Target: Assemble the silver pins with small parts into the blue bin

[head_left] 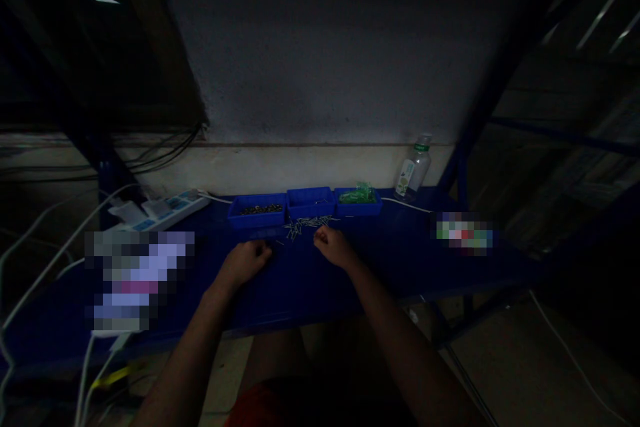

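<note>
Seat: red cloth (260, 403) over the person's lap, nearest my camera, well short of the fingers of both hands.
Tabletop: blue table (295, 287), bare on the near side of the fingers and running out past them on both sides.
Left hand: left hand (249, 260), low over the tabletop, fingers curled inward and bunched together; I cannot tell whether they grip anything.
Right hand: right hand (334, 245), fingers bent in toward the thumb at the near edge of the heap; I cannot tell whether a pin is pinched there (the light is poor at my end).
Stray pin: single pin (280, 243), just beyond and to the right of the left fingers.
Heap: loose metal pins (300, 223), thin and strewn at many angles, just beyond the right fingers and partly to their left.
Patch, left: pixelated item (135, 283), well left of the left fingers, contents unreadable.
Patch, right: pixelated object (465, 235), well right of the right fingers, equally unreadable.
Bin, left: blue bin of small dark pieces (257, 221), beyond the left fingers.
Bin, middle: blue bin with a few thin pieces (311, 211), straight beyond the heap, next to its neighbours.
Bin, right: blue bin of green plastic (357, 211), beyond and right of the right fingers.
Power: white power strip (173, 213), far left beyond the left fingers, plugs seated.
Bottle: clear bottle (415, 170), green at the neck, far beyond and right of the right fingers.
Backdrop: grey wall (325, 67), farthest of all.
</note>
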### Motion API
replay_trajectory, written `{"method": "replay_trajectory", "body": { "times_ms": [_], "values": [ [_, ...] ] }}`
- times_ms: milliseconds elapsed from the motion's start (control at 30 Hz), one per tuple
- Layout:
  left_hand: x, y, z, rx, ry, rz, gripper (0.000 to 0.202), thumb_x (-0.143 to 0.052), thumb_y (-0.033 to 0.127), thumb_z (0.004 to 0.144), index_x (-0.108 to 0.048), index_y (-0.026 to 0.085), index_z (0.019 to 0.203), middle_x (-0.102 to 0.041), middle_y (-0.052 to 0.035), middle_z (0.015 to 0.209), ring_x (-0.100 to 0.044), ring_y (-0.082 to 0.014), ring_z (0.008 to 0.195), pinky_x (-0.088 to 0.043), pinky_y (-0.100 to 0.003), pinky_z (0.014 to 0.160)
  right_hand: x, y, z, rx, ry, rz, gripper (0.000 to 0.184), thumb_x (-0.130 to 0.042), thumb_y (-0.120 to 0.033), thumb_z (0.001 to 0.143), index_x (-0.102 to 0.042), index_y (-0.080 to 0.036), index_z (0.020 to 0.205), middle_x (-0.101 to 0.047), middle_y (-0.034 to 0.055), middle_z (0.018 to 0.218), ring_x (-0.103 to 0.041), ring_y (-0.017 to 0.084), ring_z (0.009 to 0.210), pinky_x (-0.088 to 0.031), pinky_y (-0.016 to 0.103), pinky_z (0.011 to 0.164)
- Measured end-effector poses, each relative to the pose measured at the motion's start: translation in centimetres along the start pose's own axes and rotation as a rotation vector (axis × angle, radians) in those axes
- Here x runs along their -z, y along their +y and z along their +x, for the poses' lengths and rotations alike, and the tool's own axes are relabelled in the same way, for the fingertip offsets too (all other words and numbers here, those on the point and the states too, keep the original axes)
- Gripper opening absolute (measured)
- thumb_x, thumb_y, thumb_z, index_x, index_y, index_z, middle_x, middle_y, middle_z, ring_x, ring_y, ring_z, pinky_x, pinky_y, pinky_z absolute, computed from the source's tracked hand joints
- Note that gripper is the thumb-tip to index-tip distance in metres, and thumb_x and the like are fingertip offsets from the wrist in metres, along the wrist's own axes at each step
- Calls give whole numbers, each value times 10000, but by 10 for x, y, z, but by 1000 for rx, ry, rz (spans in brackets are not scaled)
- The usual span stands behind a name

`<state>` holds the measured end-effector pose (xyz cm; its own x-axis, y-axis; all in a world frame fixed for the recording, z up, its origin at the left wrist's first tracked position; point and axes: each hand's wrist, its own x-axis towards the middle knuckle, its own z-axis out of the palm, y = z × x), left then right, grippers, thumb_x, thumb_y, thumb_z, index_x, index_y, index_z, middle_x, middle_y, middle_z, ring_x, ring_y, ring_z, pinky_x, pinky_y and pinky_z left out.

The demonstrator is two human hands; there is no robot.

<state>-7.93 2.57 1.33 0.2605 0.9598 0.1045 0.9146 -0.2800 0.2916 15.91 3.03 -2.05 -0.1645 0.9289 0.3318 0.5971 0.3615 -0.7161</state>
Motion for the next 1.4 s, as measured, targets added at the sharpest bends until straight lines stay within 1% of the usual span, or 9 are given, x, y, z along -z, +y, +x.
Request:
{"method": "replay_trajectory", "body": {
  "times_ms": [67,233,400,500,667,900,1167,1300,1400],
  "values": [
    [-2,5,4,-67,-2,8,216,-425,327,750,-586,196,688,-635,-46,742,-574,-172,683,-373,-238,599,1,-1,0,-13,-6,-12,103,-494,-229,759,-554,-178,825,-626,4,778,-568,104,687,-407,201,625],
    [-11,36,25,-249,-3,-28,159,-443,268,741,-569,179,702,-607,-66,763,-555,-181,747,-396,-270,731,1,-3,0,0,7,-24,93,-501,-219,755,-552,-179,821,-628,3,778,-570,105,695,-409,200,634],
    [-17,49,42,-260,22,-57,150,-446,256,745,-556,177,681,-598,-67,747,-551,-186,746,-400,-282,741,-1,-1,1,13,22,-65,84,-485,-237,773,-543,-182,799,-618,-3,749,-563,102,680,-401,194,628],
    [-20,52,37,-261,44,-176,186,-434,292,765,-571,173,722,-612,-47,763,-561,-173,737,-411,-262,707,-4,0,1,37,15,-111,90,-473,-249,785,-534,-183,780,-606,-8,723,-552,101,665,-393,195,623],
    [-32,60,16,-225,60,-489,310,-414,377,797,-594,170,941,-643,-20,900,-583,-154,815,-425,-234,745,-5,-1,-3,146,-35,-250,64,-486,-223,784,-530,-178,797,-594,16,795,-542,124,758,-385,218,690],
    [-36,58,14,-212,97,-507,316,-473,401,769,-634,174,920,-664,-24,877,-600,-160,800,-433,-234,734,-5,-8,-5,257,-84,-405,124,-411,-194,844,-523,-155,879,-580,65,867,-525,157,855,-371,254,770],
    [-39,56,15,-203,122,-549,331,-478,423,759,-652,165,872,-674,-30,826,-610,-170,746,-442,-240,681,-3,-6,-7,226,-79,-214,102,-460,-249,830,-526,-172,844,-583,26,831,-531,119,784,-376,224,707],
    [-39,57,13,-216,176,-584,330,-492,426,755,-635,156,879,-657,-38,822,-593,-155,726,-441,-240,685,0,-6,-5,248,-81,-56,100,-460,-228,825,-532,-175,869,-586,9,834,-536,103,749,-382,206,673],
    [-36,58,12,-253,195,-588,316,-487,412,766,-628,156,885,-640,-38,817,-576,-145,719,-433,-238,687,1,-7,-4,256,-85,-15,100,-449,-205,823,-532,-175,870,-584,3,824,-534,99,742,-381,200,665]
  ]
}}
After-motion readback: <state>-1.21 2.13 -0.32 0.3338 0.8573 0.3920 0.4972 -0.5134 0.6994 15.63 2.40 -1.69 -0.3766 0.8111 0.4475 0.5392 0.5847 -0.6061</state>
